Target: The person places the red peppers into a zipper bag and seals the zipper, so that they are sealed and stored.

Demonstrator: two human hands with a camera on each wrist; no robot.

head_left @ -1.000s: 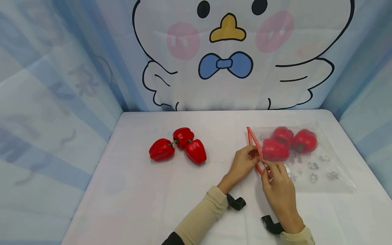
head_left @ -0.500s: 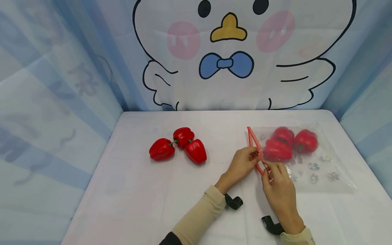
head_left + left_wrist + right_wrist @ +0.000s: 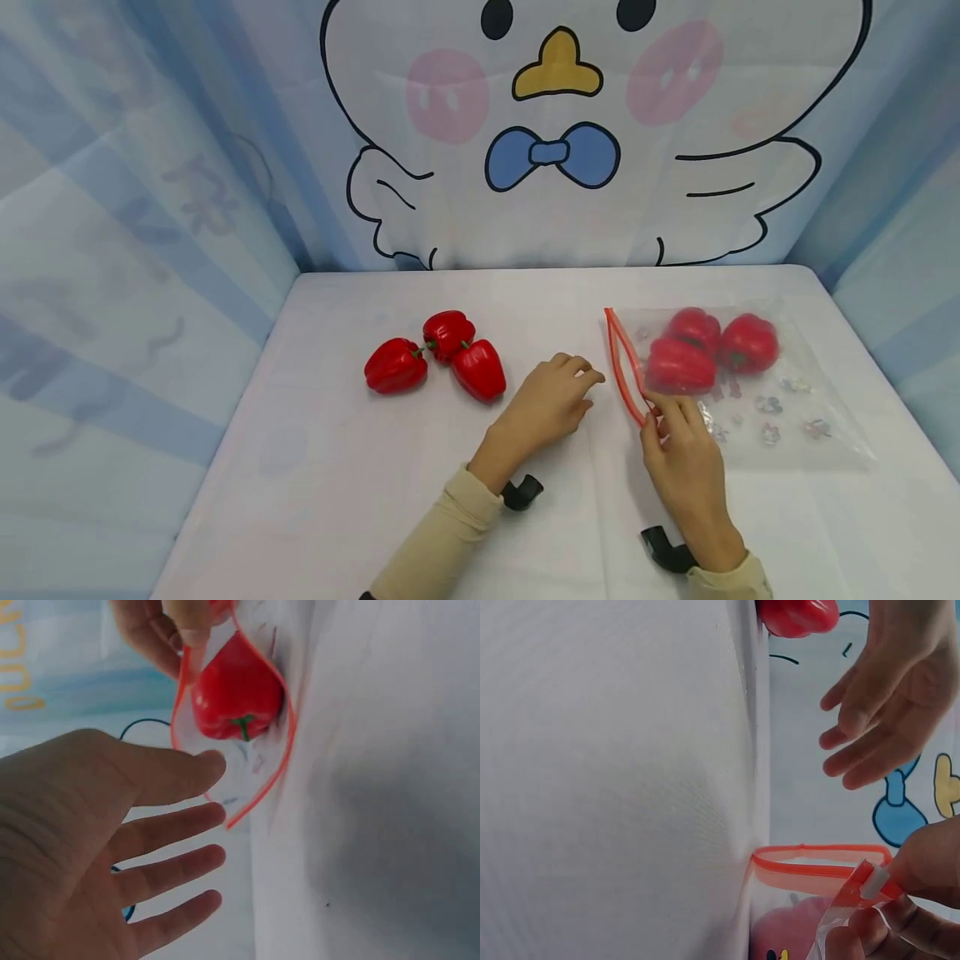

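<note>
In the head view a clear zip bag (image 3: 780,446) with a red rim lies on the right of the table. Its mouth gapes toward the left, and three red bell peppers (image 3: 681,365) are inside. My right hand (image 3: 686,471) pinches the near corner of the rim, beside a white slider (image 3: 874,882) in the right wrist view. My left hand (image 3: 547,404) hovers left of the bag, holding nothing. The left wrist view shows its fingers spread and fairly straight, with a pepper (image 3: 238,690) visible through the bag's mouth.
Three more red bell peppers (image 3: 480,371) lie clustered left of my left hand on the white table (image 3: 300,500). A curtain with a cartoon bird (image 3: 551,225) hangs behind the table. Black wrist mounts (image 3: 667,552) stick out from both wrists.
My left hand has let go of the bag's rim and moved left, away from it. The right hand stays at the rim's corner. The peppers on the table have not moved.
</note>
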